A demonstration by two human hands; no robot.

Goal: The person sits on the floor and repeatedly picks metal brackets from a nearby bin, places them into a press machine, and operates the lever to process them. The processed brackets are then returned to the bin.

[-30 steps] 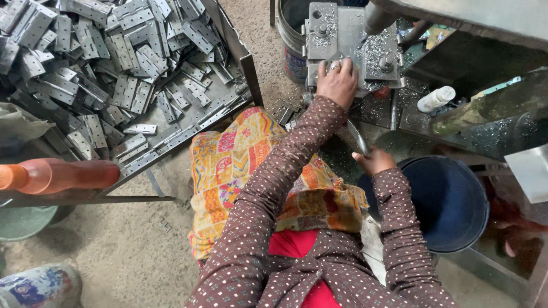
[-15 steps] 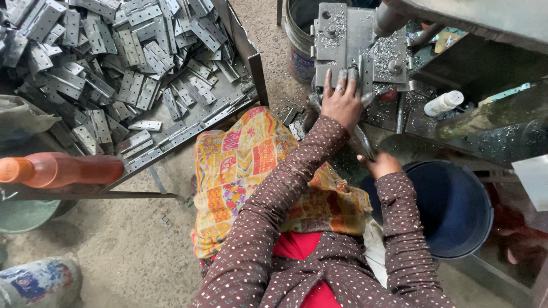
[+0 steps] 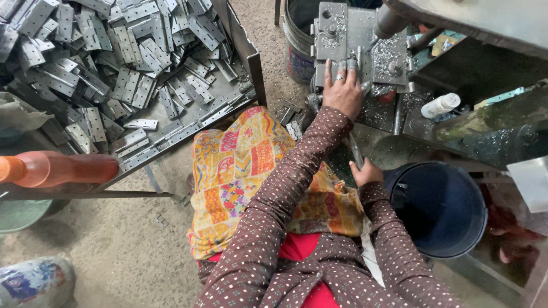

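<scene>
To do this step well, the left hand [image 3: 342, 91], spread flat on the grey metal plate [image 3: 357, 40] at the upper middle, keeps fingers away from the spindle [image 3: 390, 23], while the right hand [image 3: 365, 172] grips the lever [image 3: 355, 149] firmly.

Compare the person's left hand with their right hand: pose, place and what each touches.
The left hand stretches forward, fingers spread flat on the metal jig plate among shavings; the right hand stays near the lap, closed around a thin metal lever. The left hand wears a ring; none shows on the right hand. Both come from brown dotted sleeves.
</scene>
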